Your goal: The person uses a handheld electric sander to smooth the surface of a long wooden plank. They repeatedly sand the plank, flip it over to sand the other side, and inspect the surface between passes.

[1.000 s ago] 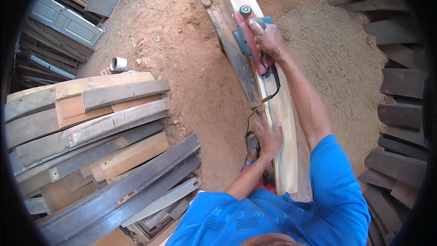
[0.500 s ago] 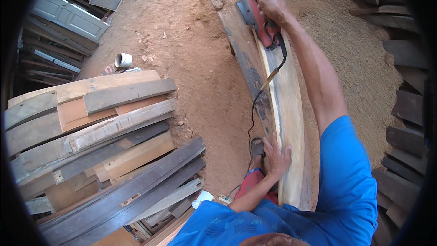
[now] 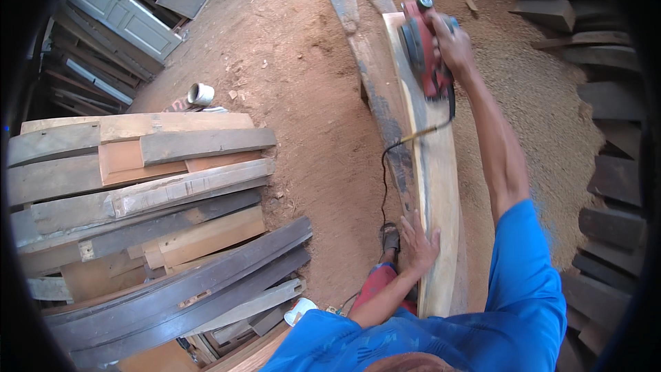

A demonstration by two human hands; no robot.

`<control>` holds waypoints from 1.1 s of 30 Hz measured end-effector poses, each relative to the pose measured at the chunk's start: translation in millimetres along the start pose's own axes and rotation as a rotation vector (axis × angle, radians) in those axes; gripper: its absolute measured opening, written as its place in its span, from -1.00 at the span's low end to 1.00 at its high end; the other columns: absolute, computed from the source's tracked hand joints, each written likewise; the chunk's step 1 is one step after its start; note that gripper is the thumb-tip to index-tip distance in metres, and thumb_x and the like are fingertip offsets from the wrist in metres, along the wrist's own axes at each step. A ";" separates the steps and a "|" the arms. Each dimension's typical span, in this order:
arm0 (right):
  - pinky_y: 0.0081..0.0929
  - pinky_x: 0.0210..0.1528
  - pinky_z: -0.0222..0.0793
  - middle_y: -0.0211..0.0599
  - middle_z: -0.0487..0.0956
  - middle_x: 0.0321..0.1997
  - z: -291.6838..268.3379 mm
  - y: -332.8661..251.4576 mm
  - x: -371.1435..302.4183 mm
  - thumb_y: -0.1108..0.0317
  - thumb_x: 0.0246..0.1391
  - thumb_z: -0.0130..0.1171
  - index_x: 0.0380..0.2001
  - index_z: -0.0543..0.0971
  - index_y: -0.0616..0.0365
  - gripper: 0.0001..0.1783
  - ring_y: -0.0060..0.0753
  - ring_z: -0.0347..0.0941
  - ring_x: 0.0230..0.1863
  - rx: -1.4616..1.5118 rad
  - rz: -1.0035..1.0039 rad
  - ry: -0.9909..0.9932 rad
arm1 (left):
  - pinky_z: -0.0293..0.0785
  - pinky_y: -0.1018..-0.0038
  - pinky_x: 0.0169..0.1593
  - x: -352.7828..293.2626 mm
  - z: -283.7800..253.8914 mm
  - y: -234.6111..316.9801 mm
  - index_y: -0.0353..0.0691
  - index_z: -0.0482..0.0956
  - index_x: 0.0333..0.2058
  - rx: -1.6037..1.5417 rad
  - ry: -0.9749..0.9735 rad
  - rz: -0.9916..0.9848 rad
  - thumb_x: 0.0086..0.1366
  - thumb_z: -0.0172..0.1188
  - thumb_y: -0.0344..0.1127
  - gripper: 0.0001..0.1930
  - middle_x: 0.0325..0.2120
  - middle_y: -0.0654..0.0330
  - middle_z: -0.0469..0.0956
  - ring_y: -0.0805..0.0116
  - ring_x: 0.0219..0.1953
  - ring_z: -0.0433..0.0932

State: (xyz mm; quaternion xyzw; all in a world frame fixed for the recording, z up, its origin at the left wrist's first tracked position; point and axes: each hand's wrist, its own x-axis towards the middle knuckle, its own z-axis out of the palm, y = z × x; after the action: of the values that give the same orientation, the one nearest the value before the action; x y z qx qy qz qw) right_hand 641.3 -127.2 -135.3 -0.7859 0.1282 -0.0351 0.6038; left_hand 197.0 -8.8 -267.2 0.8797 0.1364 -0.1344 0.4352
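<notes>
Compared with half a second ago, the red power planer (image 3: 428,65) has moved a little to the right and back toward the person, so the far end of the pale plank (image 3: 436,179), which the tool was hiding then, is now visible at its left side. The planer is in the upper part of the frame, right of centre, on the far portion of the plank. The right hand (image 3: 452,43) is closed around its handle, with the arm stretched long from the blue sleeve (image 3: 527,262). The left hand (image 3: 418,248), in the lower centre, is open: it lies rather flat on the left edge of the plank, the fingers pointing up the frame, the thumb apart, and it grips nothing that I can see. The plank rests lengthwise on a dark, weathered table (image 3: 377,93). From the rear of the planer a black cord (image 3: 383,169) bends across the plank and goes down near a sandalled foot (image 3: 390,236). At the lower left I see piled boards (image 3: 200,145), with a white cup (image 3: 200,94) tipped at their upper side and a white can (image 3: 298,311) near the person. A grey panelled door (image 3: 124,14) leans at the upper left; dark timber pieces (image 3: 613,179) line the right edge, beside sawdust-covered ground (image 3: 544,103).
</notes>
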 end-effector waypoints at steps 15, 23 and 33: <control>-0.62 -0.60 0.25 -0.60 0.39 -0.58 -239.6 176.4 -558.5 -0.12 0.42 0.04 -0.09 0.58 0.08 -0.54 -0.71 0.31 -0.65 0.106 0.498 0.454 | 0.21 0.17 0.44 22.1 -74.4 -77.7 -0.46 0.37 0.29 0.177 -1.011 0.404 0.42 0.12 0.06 -0.29 0.23 -0.33 0.42 -0.13 0.39 0.31; -0.34 -0.41 0.46 -0.22 0.62 -0.50 -292.6 170.7 -742.3 -0.06 0.28 0.20 -0.19 0.64 0.32 -0.47 -0.40 0.57 -0.48 -0.222 0.586 0.105 | 0.32 0.25 0.37 -127.5 -0.6 -190.4 -0.48 0.17 0.38 -0.362 -0.690 -0.237 0.29 0.34 0.19 -0.02 0.27 -0.20 0.41 0.04 0.30 0.44; -0.12 -0.01 0.50 0.20 0.70 -0.17 -283.9 163.4 -828.6 -0.02 0.24 0.19 0.00 0.64 0.34 -0.43 0.05 0.67 -0.09 -0.216 0.473 -0.168 | 0.65 0.26 -0.05 -197.4 4.5 -138.5 -0.44 0.44 0.20 -0.376 -0.509 -0.239 0.19 0.52 -0.05 -0.24 -0.04 -0.08 0.65 0.19 -0.09 0.69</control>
State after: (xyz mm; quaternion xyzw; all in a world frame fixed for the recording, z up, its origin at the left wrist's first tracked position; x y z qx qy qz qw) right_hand -243.7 -230.9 -133.2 -0.7943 0.2604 0.1862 0.5164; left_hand -35.9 44.2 -300.7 0.7003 0.1479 -0.3721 0.5909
